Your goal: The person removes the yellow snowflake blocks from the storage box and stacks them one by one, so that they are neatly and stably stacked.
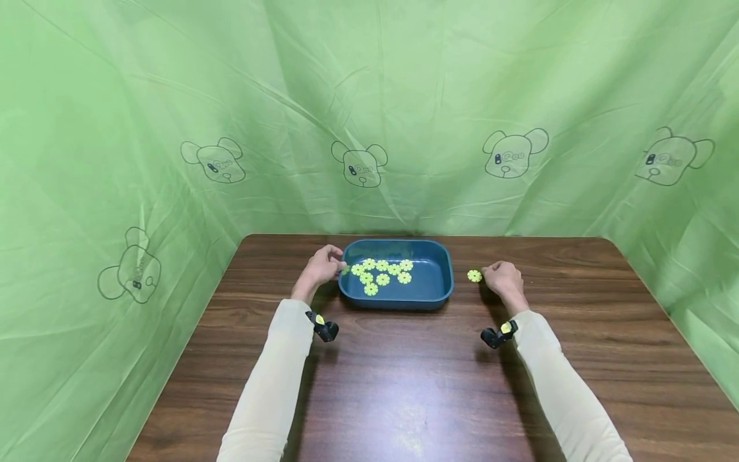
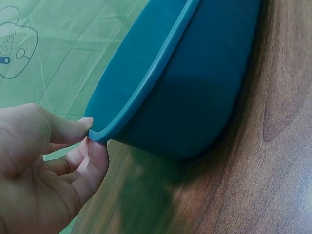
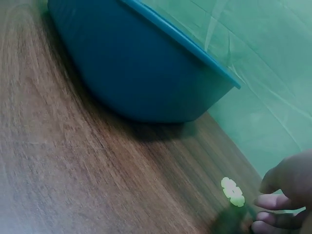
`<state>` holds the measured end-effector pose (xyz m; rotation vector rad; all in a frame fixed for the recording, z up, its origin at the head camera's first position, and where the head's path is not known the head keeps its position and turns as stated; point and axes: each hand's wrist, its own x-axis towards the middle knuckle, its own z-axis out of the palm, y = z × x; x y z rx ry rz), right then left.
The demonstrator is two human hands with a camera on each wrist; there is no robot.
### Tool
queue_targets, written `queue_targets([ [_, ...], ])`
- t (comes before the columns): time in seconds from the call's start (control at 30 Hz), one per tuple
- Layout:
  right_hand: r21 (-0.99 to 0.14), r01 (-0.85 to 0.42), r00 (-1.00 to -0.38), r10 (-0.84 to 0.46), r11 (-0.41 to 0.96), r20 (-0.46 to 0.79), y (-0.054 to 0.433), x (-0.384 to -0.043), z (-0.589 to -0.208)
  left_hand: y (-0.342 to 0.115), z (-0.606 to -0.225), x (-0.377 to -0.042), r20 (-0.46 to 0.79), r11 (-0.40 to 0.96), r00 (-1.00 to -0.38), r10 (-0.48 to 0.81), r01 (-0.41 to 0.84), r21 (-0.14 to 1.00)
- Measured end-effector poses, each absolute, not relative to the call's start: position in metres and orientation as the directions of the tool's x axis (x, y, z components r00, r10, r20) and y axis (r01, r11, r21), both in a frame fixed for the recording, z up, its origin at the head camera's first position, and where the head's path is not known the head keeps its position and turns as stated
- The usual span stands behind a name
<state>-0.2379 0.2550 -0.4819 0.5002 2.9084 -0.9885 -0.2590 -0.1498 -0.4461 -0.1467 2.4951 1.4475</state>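
A blue plastic tub (image 1: 398, 304) stands on the table, with several yellow-green flower-shaped discs (image 1: 383, 279) lying in its left and middle part. My left hand (image 1: 323, 266) is at the tub's left end. Close up, its thumb (image 2: 87, 122) lies over the rim and the fingers press from below, pinching the edge. To the right of the tub, one more flower-shaped disc (image 1: 474, 276) lies flat on the wood. My right hand (image 1: 504, 279) is beside that disc, fingertips right at its edge. In the right wrist view, a narrow gap shows between the disc (image 3: 233, 191) and the fingers (image 3: 268, 202).
The brown wooden table (image 1: 381, 366) carries the tub near its back edge. Green cloth (image 1: 427, 96) with drawn bear heads hangs behind and at both sides. Small black cameras (image 1: 325, 328) are strapped on both wrists over light sleeves.
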Motion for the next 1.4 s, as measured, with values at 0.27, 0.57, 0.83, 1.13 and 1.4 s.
queue_targets([
  [0.27, -0.634, 0.261, -0.955, 0.290, 0.728, -0.061, 0.250, -0.238, -0.479, -0.150, -0.449, -0.260, -0.266, 0.500, -0.963, 0.042, -0.210, 0.840],
  [0.57, -0.725, 0.133, -0.965, 0.256, 0.675, 0.061, 0.236, -0.244, -0.461, -0.149, -0.446, -0.261, -0.268, 0.478, -0.962, 0.044, -0.215, 0.851],
  [0.83, -0.775, 0.063, -0.967, 0.231, 0.628, 0.109, 0.219, -0.248, -0.450, -0.150, -0.445, -0.260, -0.265, 0.488, -0.963, 0.055, -0.205, 0.848],
  [1.13, -0.802, -0.004, -0.970, 0.192, 0.597, 0.148, 0.193, -0.250, -0.435, -0.150, -0.445, -0.261, -0.282, 0.484, -0.959, 0.040, -0.228, 0.845],
  [1.4, -0.827, -0.062, -0.981, 0.118, 0.559, 0.153, 0.171, -0.252, -0.430, -0.150, -0.443, -0.261, -0.280, 0.499, -0.959, 0.046, -0.220, 0.838],
])
